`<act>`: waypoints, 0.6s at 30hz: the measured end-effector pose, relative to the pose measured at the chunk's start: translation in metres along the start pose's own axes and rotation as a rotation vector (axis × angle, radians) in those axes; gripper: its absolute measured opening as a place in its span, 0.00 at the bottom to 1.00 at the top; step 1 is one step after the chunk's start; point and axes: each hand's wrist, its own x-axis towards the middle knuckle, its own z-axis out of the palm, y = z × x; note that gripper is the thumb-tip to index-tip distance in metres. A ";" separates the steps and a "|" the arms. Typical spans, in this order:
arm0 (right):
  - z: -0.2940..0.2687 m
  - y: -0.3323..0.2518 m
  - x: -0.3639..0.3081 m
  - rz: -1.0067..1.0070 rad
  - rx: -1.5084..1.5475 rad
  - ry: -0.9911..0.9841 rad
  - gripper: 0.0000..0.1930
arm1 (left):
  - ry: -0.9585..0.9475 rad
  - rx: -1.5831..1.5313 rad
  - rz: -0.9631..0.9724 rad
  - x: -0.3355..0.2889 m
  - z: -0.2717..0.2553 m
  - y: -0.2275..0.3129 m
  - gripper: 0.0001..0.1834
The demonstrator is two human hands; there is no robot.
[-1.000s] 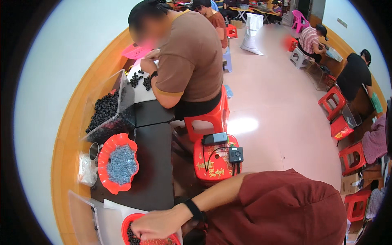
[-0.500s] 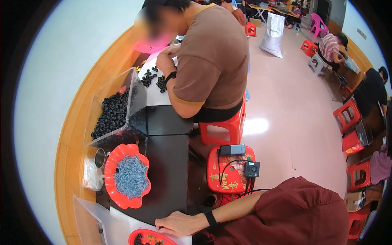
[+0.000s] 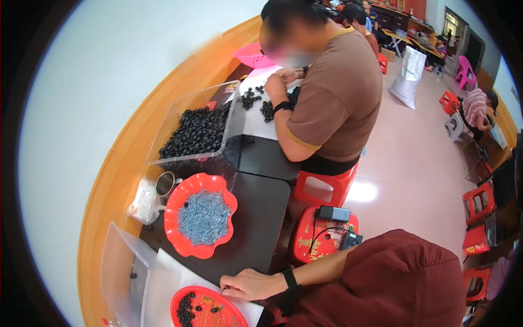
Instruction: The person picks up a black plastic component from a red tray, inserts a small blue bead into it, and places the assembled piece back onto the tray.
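Observation:
My right hand [image 3: 249, 284] rests palm down at the edge of a white sheet [image 3: 163, 272], its fingers curled together. A small dark spot shows between thumb and forefinger, too small to name. Just below it lies a red oval tray [image 3: 231, 310], with small black ring-like pieces [image 3: 186, 309] gathered on its left side. Farther off, a red scalloped bowl [image 3: 174, 231] holds many tiny bluish-grey pieces [image 3: 204, 217]. My left hand is outside the picture.
A clear plastic bin [image 3: 239, 117] full of black round pieces stands beyond the bowl, by a metal mug [image 3: 165, 184]. A co-worker [image 3: 343, 92] sits at the far table end, handling small pieces. A red stool [image 3: 305, 240] carries black devices and cables.
The view has swung so that everything sits farther right, and more of the red tray shows. My right hand stays by the tray, fingers still curled.

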 end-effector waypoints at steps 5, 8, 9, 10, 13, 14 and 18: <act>0.000 -0.012 0.000 0.051 -0.062 0.014 0.10 | 0.254 0.280 -0.184 -0.003 0.037 0.015 0.27; 0.000 -0.008 -0.001 -0.036 -0.180 0.119 0.09 | 0.288 0.323 -0.111 0.008 0.062 0.011 0.10; -0.003 -0.008 0.000 -0.021 -0.213 0.151 0.08 | 0.275 0.362 -0.161 0.013 0.061 0.011 0.07; -0.001 -0.009 0.003 -0.015 -0.210 0.155 0.08 | 0.266 0.400 -0.179 0.014 0.063 0.015 0.06; 0.009 -0.009 0.005 -0.044 -0.233 0.208 0.07 | 0.217 0.584 -0.131 0.007 0.053 0.014 0.07; 0.012 -0.008 0.004 -0.049 -0.242 0.215 0.07 | 0.214 0.631 -0.112 0.004 0.047 0.011 0.06; 0.021 -0.011 0.002 0.007 -0.219 0.193 0.05 | 0.150 0.884 0.051 0.004 0.038 0.013 0.05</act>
